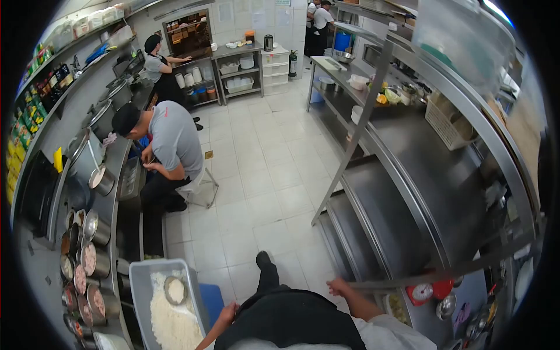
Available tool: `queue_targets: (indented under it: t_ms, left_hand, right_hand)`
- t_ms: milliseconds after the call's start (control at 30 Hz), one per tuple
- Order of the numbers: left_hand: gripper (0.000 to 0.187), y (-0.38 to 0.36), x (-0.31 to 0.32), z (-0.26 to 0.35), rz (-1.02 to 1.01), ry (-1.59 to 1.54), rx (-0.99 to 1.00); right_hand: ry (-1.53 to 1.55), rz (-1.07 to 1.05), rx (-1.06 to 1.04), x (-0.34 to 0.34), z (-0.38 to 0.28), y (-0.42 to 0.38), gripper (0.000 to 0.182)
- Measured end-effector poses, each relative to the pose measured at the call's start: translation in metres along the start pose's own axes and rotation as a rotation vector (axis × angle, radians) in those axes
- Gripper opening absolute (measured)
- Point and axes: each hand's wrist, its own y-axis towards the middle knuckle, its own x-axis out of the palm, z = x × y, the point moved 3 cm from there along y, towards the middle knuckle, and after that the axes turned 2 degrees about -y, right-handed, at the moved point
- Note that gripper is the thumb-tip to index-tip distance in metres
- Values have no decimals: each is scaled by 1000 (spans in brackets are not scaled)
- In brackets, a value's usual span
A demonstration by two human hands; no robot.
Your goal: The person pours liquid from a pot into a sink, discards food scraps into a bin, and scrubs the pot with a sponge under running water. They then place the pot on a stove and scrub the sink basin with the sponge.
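Note:
My left hand [228,311] hangs low beside my dark apron [286,321], fingers curled, with nothing visible in it. Closest to it is a grey bin [197,291] of pale, flour-like powder [175,318], where a round metal container [175,290] sits, also with pale powder inside. A blue object [211,300] stands between bin and hand. On the other side, my right hand [337,287] is held out from my body with its fingers curled in and shows nothing in its grasp. It is near the lower end of the steel shelving [373,283].
A seated co-worker [169,140] bends over the left counter; another person [160,70] stands farther back. Metal pots [93,259] line the left counter. A tiled floor [251,169] runs between it and the steel shelving. A red scale [423,291] sits at lower right.

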Motion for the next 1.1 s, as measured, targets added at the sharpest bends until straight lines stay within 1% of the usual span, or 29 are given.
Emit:
queue_targets:
  t_ms: [100, 167, 233, 333, 367, 400, 433, 500, 533, 633, 700, 767, 800, 833, 867, 900, 933, 967, 1000, 1033, 1067, 1100]
  left_hand:
    - [54, 43, -12, -22, 18, -50, -217]
    - [54, 77, -24, -21, 38, -162, -364]
    - [53, 113, -35, -20, 61, -306, -500]
    - [52, 185, -45, -7, 111, -632, -639]
    - [52, 206, -48, 3, 139, -789, -673]
    - [53, 229, -59, 17, 135, -694, -661]
    - [54, 232, -84, 77, 132, -598, -650]
    - [54, 301, -106, 120, 126, -497, -605]
    - [54, 331, -117, 147, 124, -493, -551]
    - [54, 407, -143, 243, 105, -467, -411]
    - [49, 447, -148, 298, 146, -525, -331]
    - [47, 451, -153, 316, 176, -553, -303]
    - [47, 464, -151, 313, 165, -548, -284]
    - [47, 493, -147, 325, 128, -535, -232]
    - [46, 508, -142, 328, 122, -553, -272]
    - [46, 508, -142, 322, 114, -559, -320]
    - [48, 507, -149, 316, 84, -157, -61]
    - [51, 502, -155, 313, 158, 255, 183]
    - [52, 499, -167, 322, 170, 422, 239]
    - [53, 497, -166, 327, 138, 436, 183]
    - [54, 498, -168, 334, 111, 387, 103]
    - [55, 500, -168, 342, 89, 342, 31]
  right_hand:
    - [73, 39, 116, -22, 8, 6, 44]
    - [-1, 36, 142, -45, -15, -26, 40]
    - [-28, 36, 146, -60, -60, -75, 37]
    - [217, -132, -10, -92, -55, -13, 32]
    - [216, -120, -16, -103, -72, -13, 31]
    - [222, -112, -20, -114, -93, -14, 30]
    - [239, -108, -27, -113, -106, -12, 31]
    - [254, -26, 63, -111, -139, 27, 33]
    - [256, 12, 106, -110, -157, 44, 34]
    - [246, -65, 72, -106, -226, 65, 40]
    - [172, -127, 95, -108, -261, 107, 44]
    - [81, -173, 125, -102, -287, 146, 47]
    - [49, -166, 124, -102, -309, 163, 47]
    - [43, -131, 106, -118, -340, 179, 48]
    - [-59, -56, 62, -128, -375, 184, 49]
    - [-114, -48, 54, -136, -405, 201, 44]
    - [-189, -89, 51, -145, -436, 225, 39]
    - [-264, -135, 33, -152, -468, 249, 35]
    - [-306, -159, -7, -158, -505, 267, 31]
    - [-316, -139, -191, -163, -544, 284, 41]
    - [-202, -106, -106, -176, -594, 268, 49]
    - [-203, -41, -261, -187, -635, 269, 57]
